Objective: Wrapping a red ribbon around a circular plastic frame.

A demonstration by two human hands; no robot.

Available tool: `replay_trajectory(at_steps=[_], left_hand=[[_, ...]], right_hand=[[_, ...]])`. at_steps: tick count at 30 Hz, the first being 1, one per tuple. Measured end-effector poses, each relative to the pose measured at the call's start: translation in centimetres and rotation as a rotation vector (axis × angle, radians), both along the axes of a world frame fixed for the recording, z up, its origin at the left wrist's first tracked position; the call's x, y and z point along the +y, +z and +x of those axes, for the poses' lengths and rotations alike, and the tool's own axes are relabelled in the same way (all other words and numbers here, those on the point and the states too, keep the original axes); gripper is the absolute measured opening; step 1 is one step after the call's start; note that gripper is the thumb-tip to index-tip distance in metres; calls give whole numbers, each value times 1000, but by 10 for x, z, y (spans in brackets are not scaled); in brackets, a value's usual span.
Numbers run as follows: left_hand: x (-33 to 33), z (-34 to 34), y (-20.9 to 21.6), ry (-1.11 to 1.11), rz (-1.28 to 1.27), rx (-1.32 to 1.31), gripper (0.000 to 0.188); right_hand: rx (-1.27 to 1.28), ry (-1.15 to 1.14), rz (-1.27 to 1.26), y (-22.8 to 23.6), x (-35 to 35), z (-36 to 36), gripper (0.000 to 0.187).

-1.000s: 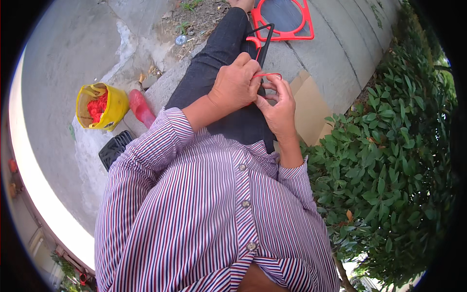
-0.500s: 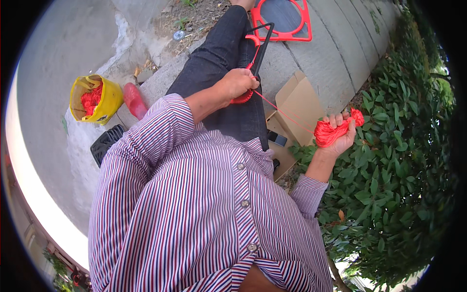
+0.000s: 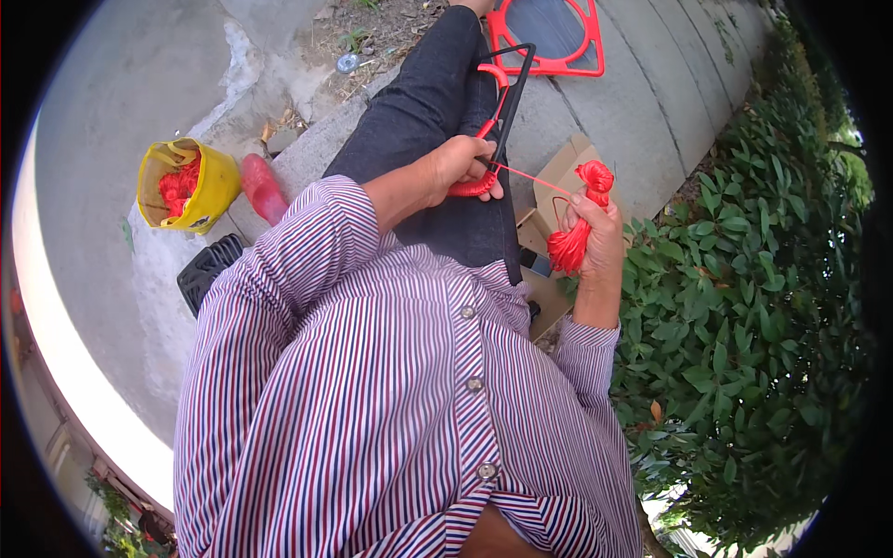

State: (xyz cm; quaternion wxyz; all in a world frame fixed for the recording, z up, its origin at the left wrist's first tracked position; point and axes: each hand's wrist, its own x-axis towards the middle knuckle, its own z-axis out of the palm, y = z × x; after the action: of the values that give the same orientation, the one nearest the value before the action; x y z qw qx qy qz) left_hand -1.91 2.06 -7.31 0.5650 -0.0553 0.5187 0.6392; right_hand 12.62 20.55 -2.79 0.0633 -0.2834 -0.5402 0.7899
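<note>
My left hand is closed on a black frame that lies over my lap. Red cord wrapping covers part of that frame, with the far bend wrapped too. A hank of red cord is gripped in my right hand, its bunched ends sticking out above and below the fist. Between the two hands a single red strand runs fairly straight, and a small loose loop hangs beside the hank. The fingertips of my left hand are partly hidden by the frame.
At the left stands a yellow bucket with red cord inside, beside a red shoe-like object and a black plastic crate. An opened cardboard box sits by my right hip. Beyond lies a red-rimmed frame; a leafy hedge borders the right.
My right hand has come inward toward my left with the hank, which has turned more upright. The strand between the hands is shorter. My left hand keeps its hold on the frame.
</note>
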Motion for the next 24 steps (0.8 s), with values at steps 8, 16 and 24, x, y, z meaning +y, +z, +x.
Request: replay_trajectory(at_steps=[8, 16, 24], left_hand=[[-1, 0, -28, 18, 55, 4, 20], [-20, 17, 30, -115, -7, 1284, 35], [-13, 31, 61, 44, 481, 402, 32]], right_hand=[[-6, 23, 41, -20, -31, 67, 25], [218, -1, -410, -23, -14, 39, 48], [260, 271, -362, -2, -77, -5, 69]])
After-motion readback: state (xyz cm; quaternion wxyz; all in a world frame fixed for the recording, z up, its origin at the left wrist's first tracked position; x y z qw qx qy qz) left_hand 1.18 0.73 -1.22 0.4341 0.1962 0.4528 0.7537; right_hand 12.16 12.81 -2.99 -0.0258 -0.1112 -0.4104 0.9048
